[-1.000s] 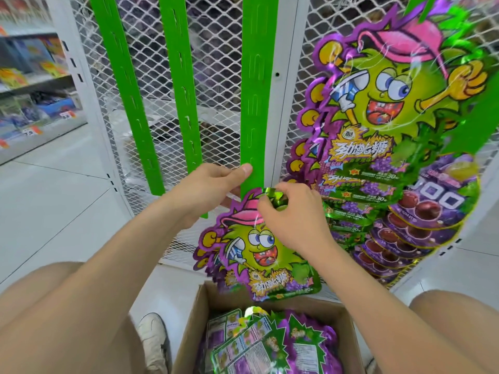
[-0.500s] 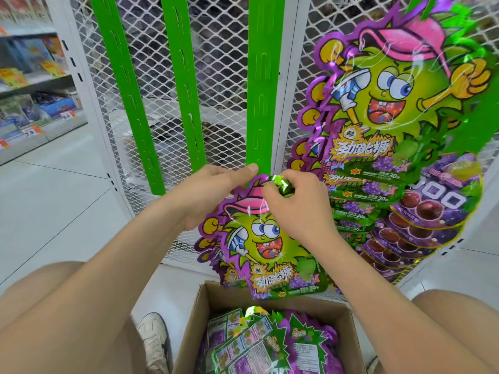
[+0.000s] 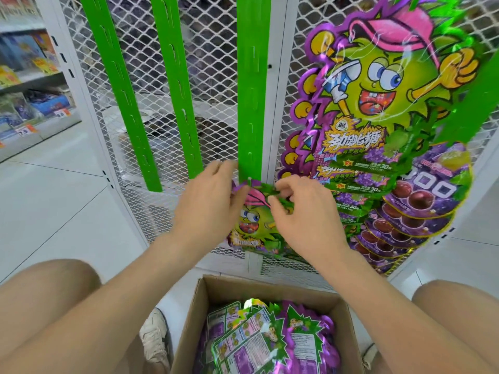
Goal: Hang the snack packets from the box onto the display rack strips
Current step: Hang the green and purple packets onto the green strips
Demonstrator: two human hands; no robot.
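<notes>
A green and purple snack packet [image 3: 256, 225] with a cartoon face is held up against the bottom end of the third green display strip [image 3: 252, 103]. My left hand [image 3: 210, 206] grips the packet's left top edge, its fingers beside the strip's lower end. My right hand [image 3: 299, 214] pinches the packet's top right corner. The cardboard box [image 3: 348, 333] stands open on the floor below, with several more packets [image 3: 267, 338] lying inside. A full strip of matching packets [image 3: 378, 103] hangs at the right.
Two bare green strips [image 3: 121, 103] [image 3: 175, 90] hang left on the white mesh rack [image 3: 216, 76]. Purple grape packets [image 3: 421, 206] hang at the lower right. Store shelves [image 3: 27, 90] stand far left. My knees flank the box; a shoe [image 3: 155, 338] is beside it.
Both hands have lifted the packet from below the strip up to its bottom end. The view has shifted closer to the rack.
</notes>
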